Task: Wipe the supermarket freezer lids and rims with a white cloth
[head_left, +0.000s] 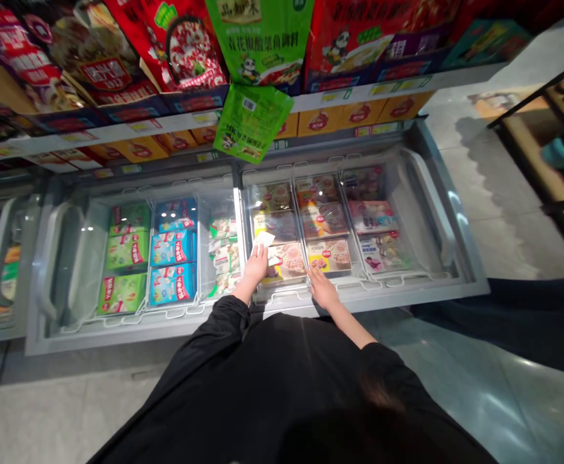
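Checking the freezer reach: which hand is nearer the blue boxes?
Left. The left hand, holding a white slip, is closer to the blue boxes; the right hand is farther right.

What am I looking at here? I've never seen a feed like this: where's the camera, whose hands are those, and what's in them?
There is no machine here. The one picture comes from a camera worn on a person's head, looking forward and down, so you see their black sleeves and both bare hands from above.

They stand at a chest freezer in a shop. Wire baskets inside hold frozen food: green boxes and blue boxes on the left, flat packs with food pictures on the right. Shelves above carry red and green bags; one green bag hangs down over the freezer.

The left hand holds a small white slip in its fingers, over the packs. The right hand lies flat at the near edge of the freezer, next to a yellow pack, and holds nothing.
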Demonstrator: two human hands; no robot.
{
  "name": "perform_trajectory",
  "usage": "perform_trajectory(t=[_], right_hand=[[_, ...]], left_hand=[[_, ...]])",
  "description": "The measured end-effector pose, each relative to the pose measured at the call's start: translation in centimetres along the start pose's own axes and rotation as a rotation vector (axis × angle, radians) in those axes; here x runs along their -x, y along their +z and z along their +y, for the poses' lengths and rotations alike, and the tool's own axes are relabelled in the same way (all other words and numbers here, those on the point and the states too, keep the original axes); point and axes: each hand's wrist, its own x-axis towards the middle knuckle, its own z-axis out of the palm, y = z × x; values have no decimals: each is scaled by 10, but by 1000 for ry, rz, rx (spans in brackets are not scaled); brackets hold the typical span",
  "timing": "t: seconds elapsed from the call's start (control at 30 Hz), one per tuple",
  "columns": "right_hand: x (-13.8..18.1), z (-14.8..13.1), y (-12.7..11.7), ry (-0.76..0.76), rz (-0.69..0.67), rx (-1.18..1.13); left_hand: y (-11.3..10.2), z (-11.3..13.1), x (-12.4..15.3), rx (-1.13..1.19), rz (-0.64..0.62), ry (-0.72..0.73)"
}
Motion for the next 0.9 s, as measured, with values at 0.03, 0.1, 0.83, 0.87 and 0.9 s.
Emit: perform_trajectory(t=[0.03, 0.1, 0.83, 0.87, 0.9], right_hand=[[0, 2, -2, -5, -6, -3], [-1, 7, -6, -7, -8, -11], [-17, 92, -43, 29, 145, -17], [-17, 93, -43, 18, 158, -16], [-17, 94, -42, 9, 173, -15]], left_hand=[[-1, -3, -12, 5, 5, -9], [-4, -9, -37, 16, 10, -24], [13, 119, -42, 148, -303, 434], [10, 107, -47, 134, -300, 410], [5, 93, -55, 115, -292, 370]])
